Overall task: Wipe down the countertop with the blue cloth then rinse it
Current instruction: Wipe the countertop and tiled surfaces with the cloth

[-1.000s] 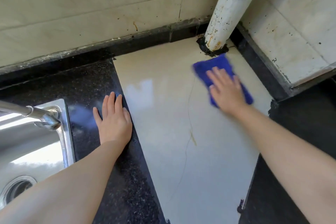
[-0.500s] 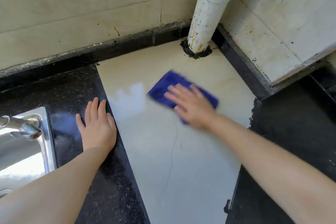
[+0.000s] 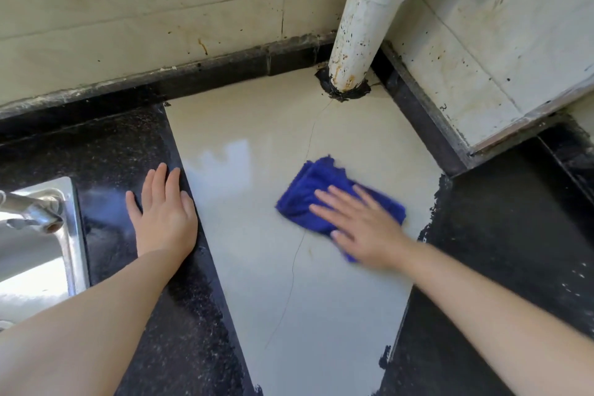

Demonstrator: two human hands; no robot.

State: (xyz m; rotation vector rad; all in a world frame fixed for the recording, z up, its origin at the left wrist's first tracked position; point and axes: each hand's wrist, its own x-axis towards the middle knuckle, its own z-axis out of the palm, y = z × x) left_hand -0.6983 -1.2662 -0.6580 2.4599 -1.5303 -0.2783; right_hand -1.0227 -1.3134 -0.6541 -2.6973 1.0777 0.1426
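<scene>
The right hand (image 3: 360, 228) lies flat on the blue cloth (image 3: 321, 193), fingers spread and stretched out, pressing it onto the cream tile section of the countertop (image 3: 257, 267) rather than gripping it; the cloth sits bunched right over a thin crack, well below the stained white pipe (image 3: 363, 26) in the corner. The left hand (image 3: 164, 215) rests palm down on the black stone strip, fingers together and flat, just beside the steel sink (image 3: 69, 235) and its faucet (image 3: 29, 210).

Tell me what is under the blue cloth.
The blue cloth lies on the cream countertop tile, pressed flat by the right hand. A thin crack runs up to the cloth's edge; whether dirt or more crack lies beneath is hidden.
</scene>
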